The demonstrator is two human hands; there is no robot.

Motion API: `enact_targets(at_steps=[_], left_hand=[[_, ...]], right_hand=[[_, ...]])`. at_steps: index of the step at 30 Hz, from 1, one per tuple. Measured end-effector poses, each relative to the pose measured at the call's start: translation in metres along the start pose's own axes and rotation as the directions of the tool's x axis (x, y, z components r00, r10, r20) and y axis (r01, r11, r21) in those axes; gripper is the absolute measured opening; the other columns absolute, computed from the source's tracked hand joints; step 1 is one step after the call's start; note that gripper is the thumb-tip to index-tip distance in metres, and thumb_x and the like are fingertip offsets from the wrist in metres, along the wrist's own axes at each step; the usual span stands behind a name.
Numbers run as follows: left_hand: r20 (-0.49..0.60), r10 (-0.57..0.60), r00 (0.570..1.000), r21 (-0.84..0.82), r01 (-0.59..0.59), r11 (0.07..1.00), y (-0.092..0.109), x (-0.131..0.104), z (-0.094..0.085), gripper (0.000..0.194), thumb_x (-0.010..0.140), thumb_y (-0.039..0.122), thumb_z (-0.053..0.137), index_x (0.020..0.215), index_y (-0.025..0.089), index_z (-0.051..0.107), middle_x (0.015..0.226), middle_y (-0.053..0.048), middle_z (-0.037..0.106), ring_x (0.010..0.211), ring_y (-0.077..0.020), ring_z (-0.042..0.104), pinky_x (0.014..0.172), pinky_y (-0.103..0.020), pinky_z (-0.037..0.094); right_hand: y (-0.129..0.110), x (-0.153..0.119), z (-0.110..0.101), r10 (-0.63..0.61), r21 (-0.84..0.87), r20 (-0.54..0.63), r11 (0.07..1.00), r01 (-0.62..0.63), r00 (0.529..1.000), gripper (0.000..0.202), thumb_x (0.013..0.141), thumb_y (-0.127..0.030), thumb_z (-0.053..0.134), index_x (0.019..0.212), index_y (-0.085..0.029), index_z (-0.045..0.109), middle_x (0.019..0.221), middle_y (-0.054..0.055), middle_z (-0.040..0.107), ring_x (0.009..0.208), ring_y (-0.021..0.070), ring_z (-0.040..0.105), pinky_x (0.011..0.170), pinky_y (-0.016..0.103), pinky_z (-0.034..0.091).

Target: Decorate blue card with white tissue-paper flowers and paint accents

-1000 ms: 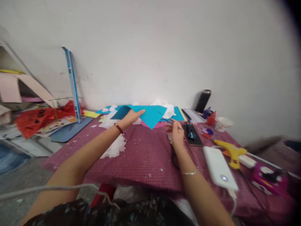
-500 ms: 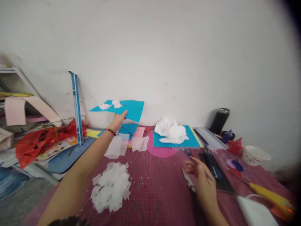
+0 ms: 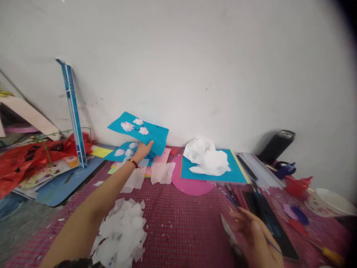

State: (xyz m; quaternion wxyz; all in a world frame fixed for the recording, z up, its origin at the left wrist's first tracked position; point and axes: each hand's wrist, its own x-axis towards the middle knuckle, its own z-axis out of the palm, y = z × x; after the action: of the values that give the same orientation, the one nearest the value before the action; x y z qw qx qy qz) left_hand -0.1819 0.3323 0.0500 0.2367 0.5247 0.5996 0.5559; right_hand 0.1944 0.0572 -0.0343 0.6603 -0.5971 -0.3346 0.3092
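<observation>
My left hand (image 3: 145, 149) grips the near edge of a blue paper sheet (image 3: 158, 140), thumb on top. The sheet is raised and tilted, with several white tufts (image 3: 127, 126) on it. Below lies another blue sheet (image 3: 110, 156) with similar tufts, partly hidden by my hand. My right hand (image 3: 255, 232) is closed around a thin blue stick (image 3: 272, 243); whether it is a pen or a brush I cannot tell. Beside that hand lies a pointed metal blade (image 3: 229, 230), its handle blurred. A heap of white paper pieces (image 3: 122, 230) sits near my left forearm.
Crumpled white paper (image 3: 208, 158) rests on blue sheets (image 3: 237, 171) at the back, over a pink disc (image 3: 192, 188). A black bottle (image 3: 277, 147), red container (image 3: 298, 186) and white bowl (image 3: 331, 203) stand right. A blue upright strip (image 3: 74, 111) and red bag (image 3: 64, 149) are left.
The raised blue sheet now tilts further toward me, showing more of its tufts. The lower sheet's tufts have come into view. My right hand has shifted slightly right and down, still holding the stick.
</observation>
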Motion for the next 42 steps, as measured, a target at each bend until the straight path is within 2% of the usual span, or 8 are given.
enact_targets(at_steps=[7, 12, 17, 21, 29, 37, 40, 42], left_hand=[[-0.043, 0.009, 0.999, 0.102, -0.005, 0.995, 0.000, -0.003, -0.016, 0.016, 0.073, 0.033, 0.066, 0.079, 0.018, 0.064, 0.089, -0.011, 0.072, 0.107, -0.0333, 0.062, 0.093, -0.044, 0.051], [-0.042, 0.046, 0.998, 0.125, -0.040, 0.991, 0.005, -0.017, -0.025, 0.020, 0.076, 0.036, 0.063, 0.072, 0.017, 0.062, 0.087, -0.013, 0.072, 0.101, -0.0330, 0.064, 0.094, -0.046, 0.050], [0.115, 0.138, 0.984, 0.093, -0.149, 0.984, 0.023, -0.061, -0.029, 0.034, 0.078, 0.045, 0.065, 0.094, 0.016, 0.069, 0.106, -0.011, 0.072, 0.114, -0.0308, 0.061, 0.106, -0.046, 0.044], [0.314, 0.250, 0.916, 0.108, -0.296, 0.949, 0.036, -0.102, -0.033, 0.048, 0.085, 0.049, 0.060, 0.122, 0.019, 0.063, 0.123, -0.009, 0.068, 0.132, -0.0284, 0.048, 0.118, -0.047, 0.028], [0.394, 0.255, 0.883, 0.123, -0.326, 0.937, 0.044, -0.139, -0.041, 0.060, 0.087, 0.052, 0.057, 0.139, 0.021, 0.052, 0.135, -0.008, 0.061, 0.139, -0.0274, 0.041, 0.120, -0.044, 0.027], [0.202, 0.231, 0.952, -0.003, -0.235, 0.972, 0.040, -0.129, -0.032, 0.050, 0.083, 0.052, 0.060, 0.118, 0.017, 0.065, 0.122, -0.011, 0.067, 0.132, -0.0291, 0.048, 0.115, -0.044, 0.034], [0.056, 0.054, 0.997, 0.005, -0.055, 0.998, 0.031, -0.115, -0.028, 0.040, 0.076, 0.052, 0.065, 0.091, 0.015, 0.068, 0.102, -0.013, 0.072, 0.118, -0.0333, 0.057, 0.107, -0.044, 0.043], [-0.024, -0.052, 0.998, -0.018, 0.052, 0.999, 0.025, -0.102, -0.029, 0.037, 0.073, 0.051, 0.066, 0.080, 0.015, 0.064, 0.090, -0.013, 0.072, 0.106, -0.0352, 0.062, 0.097, -0.047, 0.049]], right_hand=[[-0.002, -0.005, -0.001, 0.081, 0.008, 0.063, 0.997, -0.081, 0.995, 0.047, 0.085, -0.059, 0.054, 0.106, -0.019, 0.069, 0.092, 0.012, 0.075, 0.077, 0.0239, 0.069, 0.074, 0.039, 0.057], [0.003, -0.004, -0.003, 0.055, 0.014, 0.119, 0.998, -0.057, 0.991, 0.045, 0.089, -0.056, 0.051, 0.109, -0.019, 0.067, 0.095, 0.011, 0.074, 0.080, 0.0226, 0.068, 0.081, 0.038, 0.054], [0.000, -0.003, -0.002, 0.000, 0.056, 0.081, 0.998, -0.004, 0.997, 0.042, 0.088, -0.054, 0.052, 0.106, -0.019, 0.067, 0.093, 0.011, 0.074, 0.072, 0.0215, 0.066, 0.073, 0.038, 0.055], [-0.007, -0.004, -0.001, -0.017, 0.074, 0.063, 0.997, 0.013, 0.998, 0.041, 0.089, -0.053, 0.052, 0.106, -0.019, 0.067, 0.091, 0.010, 0.073, 0.069, 0.0197, 0.065, 0.071, 0.037, 0.055], [-0.011, -0.004, -0.001, -0.033, 0.052, 0.070, 0.998, 0.029, 0.997, 0.042, 0.088, -0.055, 0.052, 0.102, -0.019, 0.068, 0.089, 0.010, 0.073, 0.067, 0.0203, 0.065, 0.067, 0.035, 0.055], [-0.010, -0.003, -0.003, -0.054, 0.051, 0.062, 0.997, 0.051, 0.997, 0.040, 0.088, -0.054, 0.053, 0.102, -0.019, 0.068, 0.089, 0.009, 0.073, 0.066, 0.0183, 0.065, 0.066, 0.033, 0.055], [-0.013, -0.004, -0.002, -0.058, 0.056, 0.057, 0.997, 0.055, 0.997, 0.040, 0.088, -0.053, 0.053, 0.101, -0.019, 0.068, 0.087, 0.009, 0.074, 0.064, 0.0180, 0.065, 0.064, 0.032, 0.055], [-0.014, -0.005, -0.002, -0.065, 0.054, 0.055, 0.997, 0.062, 0.996, 0.039, 0.088, -0.053, 0.053, 0.101, -0.019, 0.068, 0.086, 0.009, 0.074, 0.064, 0.0181, 0.065, 0.064, 0.033, 0.055]])
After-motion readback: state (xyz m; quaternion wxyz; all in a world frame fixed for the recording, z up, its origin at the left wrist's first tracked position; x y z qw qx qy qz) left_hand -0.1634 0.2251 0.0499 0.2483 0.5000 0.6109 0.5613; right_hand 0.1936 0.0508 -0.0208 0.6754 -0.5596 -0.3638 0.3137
